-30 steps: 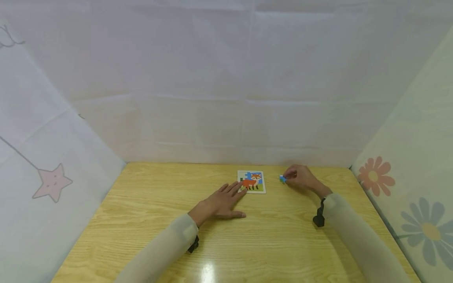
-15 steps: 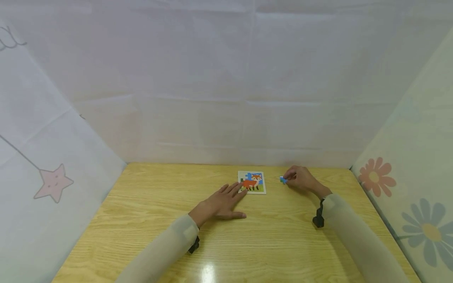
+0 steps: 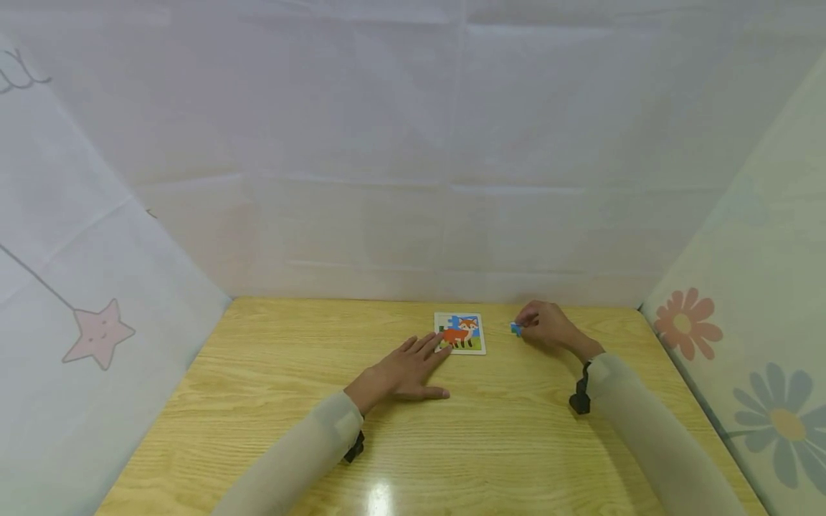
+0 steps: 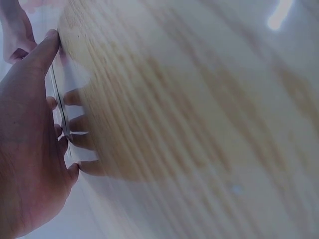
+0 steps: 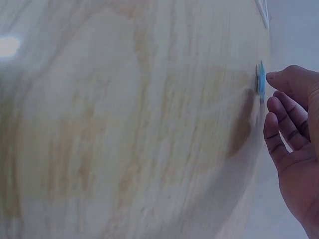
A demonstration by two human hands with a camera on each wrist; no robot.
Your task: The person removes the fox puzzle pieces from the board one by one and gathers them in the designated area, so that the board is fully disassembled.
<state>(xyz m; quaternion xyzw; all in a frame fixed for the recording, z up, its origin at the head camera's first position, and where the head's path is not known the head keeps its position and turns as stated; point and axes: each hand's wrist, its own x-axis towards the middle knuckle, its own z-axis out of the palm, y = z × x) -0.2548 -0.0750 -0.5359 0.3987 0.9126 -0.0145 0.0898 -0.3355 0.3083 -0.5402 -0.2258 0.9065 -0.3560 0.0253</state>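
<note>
Pale cloth walls (image 3: 413,150) fill the upper frame and both sides, creased at the back and cut off by the frame edges. Dark lettering at upper left is cropped and unreadable. The wood-grain surface (image 3: 477,459) spreads across the lower half, its near edge out of frame; a bright glare spot sits at bottom centre. Both light sleeves (image 3: 293,455) run out of the bottom of the frame. A blue-grey flower (image 3: 785,423) is printed at lower right, a pink star (image 3: 98,334) at left and a red flower (image 3: 688,322) at right.

The left hand (image 3: 401,369) lies just below centre, fingers spread in a wide grip, fingertips over the lower-left corner of the fox puzzle (image 3: 461,332), hiding that part. The right hand (image 3: 550,326), right of centre, keeps a narrow grip, pinching the puzzle piece (image 3: 515,329); the fingers cover much of it, and whether it touches the surface cannot be told. The fox puzzle lies between the hands, a pale gap at its upper left. The puzzle piece, well apart to its right, shows blue; the right wrist view gives only a blurred bluish edge.
</note>
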